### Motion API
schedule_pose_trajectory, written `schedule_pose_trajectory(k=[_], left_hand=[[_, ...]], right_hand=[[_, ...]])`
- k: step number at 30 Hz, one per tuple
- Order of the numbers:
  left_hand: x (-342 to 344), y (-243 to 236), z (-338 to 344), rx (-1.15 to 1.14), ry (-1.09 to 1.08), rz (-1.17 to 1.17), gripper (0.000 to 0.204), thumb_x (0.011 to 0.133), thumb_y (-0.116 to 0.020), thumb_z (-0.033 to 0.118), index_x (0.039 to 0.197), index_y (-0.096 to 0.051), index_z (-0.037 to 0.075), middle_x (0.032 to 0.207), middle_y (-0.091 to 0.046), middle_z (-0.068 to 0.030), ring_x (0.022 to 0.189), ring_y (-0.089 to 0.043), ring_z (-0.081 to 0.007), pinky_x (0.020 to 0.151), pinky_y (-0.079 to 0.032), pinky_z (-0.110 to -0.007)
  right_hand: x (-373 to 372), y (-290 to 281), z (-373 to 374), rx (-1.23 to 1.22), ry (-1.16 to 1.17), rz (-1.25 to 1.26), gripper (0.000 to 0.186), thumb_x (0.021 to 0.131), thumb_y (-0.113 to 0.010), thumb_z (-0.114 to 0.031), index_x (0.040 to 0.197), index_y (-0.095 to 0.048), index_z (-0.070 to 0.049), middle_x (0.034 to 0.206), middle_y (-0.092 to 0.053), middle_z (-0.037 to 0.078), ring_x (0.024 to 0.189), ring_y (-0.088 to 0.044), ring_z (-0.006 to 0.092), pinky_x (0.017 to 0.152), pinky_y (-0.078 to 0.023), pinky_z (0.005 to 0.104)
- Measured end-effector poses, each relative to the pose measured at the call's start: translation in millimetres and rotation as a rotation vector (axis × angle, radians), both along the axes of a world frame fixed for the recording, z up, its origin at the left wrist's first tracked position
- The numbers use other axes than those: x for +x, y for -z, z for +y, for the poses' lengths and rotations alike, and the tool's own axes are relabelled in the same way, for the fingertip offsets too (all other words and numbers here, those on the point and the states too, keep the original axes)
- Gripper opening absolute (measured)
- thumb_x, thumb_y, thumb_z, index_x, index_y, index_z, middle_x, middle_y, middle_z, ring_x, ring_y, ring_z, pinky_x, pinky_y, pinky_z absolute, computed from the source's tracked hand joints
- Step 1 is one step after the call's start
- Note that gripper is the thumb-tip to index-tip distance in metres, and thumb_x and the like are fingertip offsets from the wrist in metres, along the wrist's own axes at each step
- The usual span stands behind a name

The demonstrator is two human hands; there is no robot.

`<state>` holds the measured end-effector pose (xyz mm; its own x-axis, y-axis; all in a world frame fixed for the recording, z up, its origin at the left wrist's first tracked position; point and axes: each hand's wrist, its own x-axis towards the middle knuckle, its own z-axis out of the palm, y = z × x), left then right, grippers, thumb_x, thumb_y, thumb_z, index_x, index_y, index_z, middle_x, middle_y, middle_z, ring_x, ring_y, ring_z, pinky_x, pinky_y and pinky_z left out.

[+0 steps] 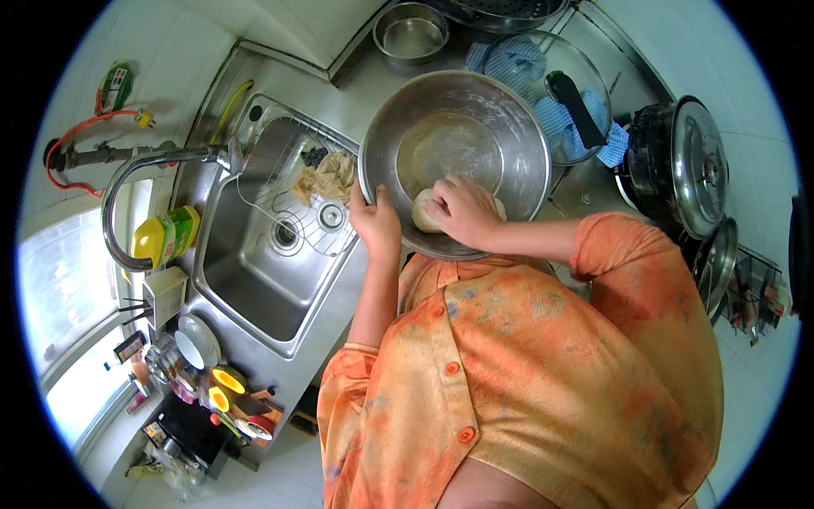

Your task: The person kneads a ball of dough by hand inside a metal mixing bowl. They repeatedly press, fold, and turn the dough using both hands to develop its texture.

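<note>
A large steel mixing bowl (pixel 521 140) is tilted toward me, its near rim close to my shirt. My left hand (pixel 375 222) grips the bowl's left rim, thumb on the inner side and fingers outside. Inside the bowl, low on the near side, lies a pale lump of dough (pixel 422 214). My right hand (pixel 463 212) is curled on top of this dough, knuckles bent and pressing into it, hiding much of the lump. Whitish smears of flour or dough coat the bowl's inner wall.
Left of the bowl is a steel sink (pixel 254 263) with a wire rack and a brown cloth (pixel 326 180). A curved faucet (pixel 110 204) arches over the counter. Beyond stand a small steel bowl (pixel 410 36), a glass lid (pixel 555 93) over blue cloths, and a black pot (pixel 657 161).
</note>
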<state>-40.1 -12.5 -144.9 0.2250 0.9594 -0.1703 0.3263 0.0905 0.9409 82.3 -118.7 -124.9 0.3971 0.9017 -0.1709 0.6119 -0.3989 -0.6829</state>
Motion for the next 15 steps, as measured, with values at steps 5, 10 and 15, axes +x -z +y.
schedule_pose_trajectory(k=[5, 10, 15], left_hand=[[-2, 5, -2, 0.016, 0.017, -0.018, 0.028, 0.088, -0.058, -0.001, 0.115, -0.058, -0.006, 0.096, -0.067, -0.0135, 0.084, -0.059, -0.0174, 0.079, -0.048, -0.03], [0, 10, -3, 0.081, 0.01, -0.075, 0.027, 0.087, -0.058, -0.002, 0.114, -0.057, -0.007, 0.097, -0.065, -0.0148, 0.085, -0.058, -0.0196, 0.081, -0.047, -0.032], [-1, 11, -1, 0.074, 0.008, -0.116, 0.027, 0.085, -0.059, -0.002, 0.112, -0.058, -0.007, 0.094, -0.065, -0.0157, 0.085, -0.06, -0.0218, 0.081, -0.047, -0.034]], right_hand=[[-13, 26, 13, 0.121, 0.11, -0.17, 0.024, 0.088, -0.06, -0.03, 0.078, -0.053, -0.009, 0.081, -0.057, 0.008, 0.082, -0.056, 0.0315, 0.072, -0.043, 0.0458], [5, 40, 38, 0.172, -0.001, -0.298, 0.021, 0.089, -0.058, -0.028, 0.079, -0.057, -0.01, 0.082, -0.059, 0.008, 0.081, -0.056, 0.0309, 0.074, -0.043, 0.0436], [52, 64, 88, -0.129, 0.092, 0.058, 0.046, 0.096, -0.043, -0.043, 0.099, -0.063, -0.002, 0.093, -0.066, 0.019, 0.087, -0.062, 0.0384, 0.083, -0.047, 0.0463]])
